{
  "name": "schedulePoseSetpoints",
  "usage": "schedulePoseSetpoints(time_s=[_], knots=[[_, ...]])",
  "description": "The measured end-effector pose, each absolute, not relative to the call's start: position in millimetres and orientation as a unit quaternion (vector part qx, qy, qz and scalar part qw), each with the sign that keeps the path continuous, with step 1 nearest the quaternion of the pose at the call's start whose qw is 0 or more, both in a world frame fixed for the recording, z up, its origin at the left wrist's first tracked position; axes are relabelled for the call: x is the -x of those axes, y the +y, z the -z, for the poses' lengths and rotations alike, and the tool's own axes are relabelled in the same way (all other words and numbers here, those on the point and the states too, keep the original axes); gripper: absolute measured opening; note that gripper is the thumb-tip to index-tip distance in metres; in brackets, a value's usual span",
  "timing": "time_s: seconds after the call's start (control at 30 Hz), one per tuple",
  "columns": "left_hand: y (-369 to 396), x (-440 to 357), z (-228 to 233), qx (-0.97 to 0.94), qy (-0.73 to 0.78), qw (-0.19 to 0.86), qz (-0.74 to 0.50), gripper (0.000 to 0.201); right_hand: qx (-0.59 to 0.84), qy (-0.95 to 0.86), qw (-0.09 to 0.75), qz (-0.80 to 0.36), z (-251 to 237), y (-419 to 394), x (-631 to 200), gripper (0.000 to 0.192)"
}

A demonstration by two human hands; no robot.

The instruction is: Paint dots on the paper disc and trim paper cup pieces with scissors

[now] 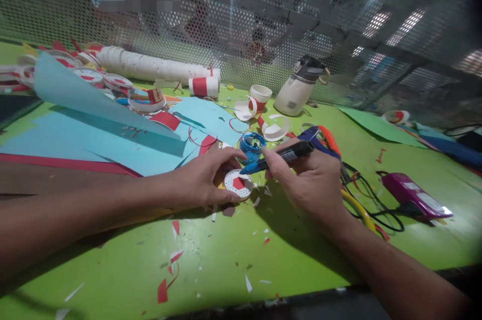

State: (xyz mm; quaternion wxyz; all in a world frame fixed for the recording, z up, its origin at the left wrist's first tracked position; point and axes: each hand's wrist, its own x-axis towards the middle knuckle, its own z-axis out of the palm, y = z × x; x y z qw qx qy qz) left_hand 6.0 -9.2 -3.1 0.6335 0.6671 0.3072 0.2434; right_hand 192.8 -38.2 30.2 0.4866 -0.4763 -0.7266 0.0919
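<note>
The left hand (205, 179) lies flat-ish on the green table (226, 259), fingers curled loosely round a small round paper disc (238, 184) with a red square at its middle, pinning it down by the rim with thumb and fingertips. The right hand (312, 179) is closed in a writing grip on a black marker (280, 155), its blue tip slanting down to just above the disc's upper edge. The disc looks light, thin and easily creased, so it seems best held at the edge with gentle pressure, as here, since it could slide on the smooth table. The marker is stiff and slim, and it handles best gripped low on the barrel. Just behind the tip sits a small blue cap (252, 142); sheets of blue paper (94, 134) lie to the left, scraps all about.
</note>
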Motion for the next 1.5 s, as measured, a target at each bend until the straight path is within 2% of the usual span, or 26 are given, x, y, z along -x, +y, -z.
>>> schedulePoseSetpoints(time_s=[0.1,0.3,0.37,0.5,0.63,0.77,0.87,1.03,1.2,1.37,1.5], knots=[[-7.8,-4.8,6.0,-0.677,0.314,0.615,-0.255,0.058,0.476,-0.710,0.511,-0.094,-35.2,-39.9,-193.2,0.018],[-5.4,-2.5,8.7,-0.682,0.314,0.619,-0.230,0.063,0.444,-0.583,0.669,-0.125,-49.0,-27.2,-209.2,0.003],[-5.7,-2.6,8.1,-0.685,0.316,0.614,-0.231,0.062,0.438,-0.568,0.684,-0.135,-51.4,-18.9,-215.8,0.003],[-8.0,-3.6,7.6,-0.688,0.320,0.607,-0.235,0.062,0.491,-0.603,0.613,-0.138,-51.0,-6.4,-220.0,0.012],[-9.4,-3.8,7.7,-0.682,0.330,0.602,-0.252,0.060,0.520,-0.632,0.535,-0.208,-43.7,3.2,-214.9,0.023],[-8.2,-3.4,6.2,-0.718,0.356,0.535,-0.269,0.057,0.533,-0.643,0.485,-0.260,-34.1,12.7,-208.5,0.024],[-8.4,-3.7,5.4,-0.705,0.341,0.571,-0.248,0.058,0.539,-0.652,0.453,-0.282,-27.8,16.9,-204.8,0.024],[-10.0,-3.7,6.3,-0.695,0.336,0.581,-0.258,0.060,0.543,-0.651,0.440,-0.296,-23.4,17.5,-203.7,0.025],[-10.9,-3.2,9.6,-0.698,0.310,0.577,-0.289,0.056,0.547,-0.637,0.465,-0.282,-27.4,16.2,-207.6,0.029],[-9.2,-4.1,13.4,-0.685,0.313,0.602,-0.266,0.059,0.543,-0.647,0.450,-0.290,-26.5,16.3,-206.6,0.026],[-7.5,-4.2,11.1,-0.701,0.325,0.572,-0.275,0.056,0.545,-0.643,0.454,-0.290,-26.9,15.3,-205.7,0.024]])
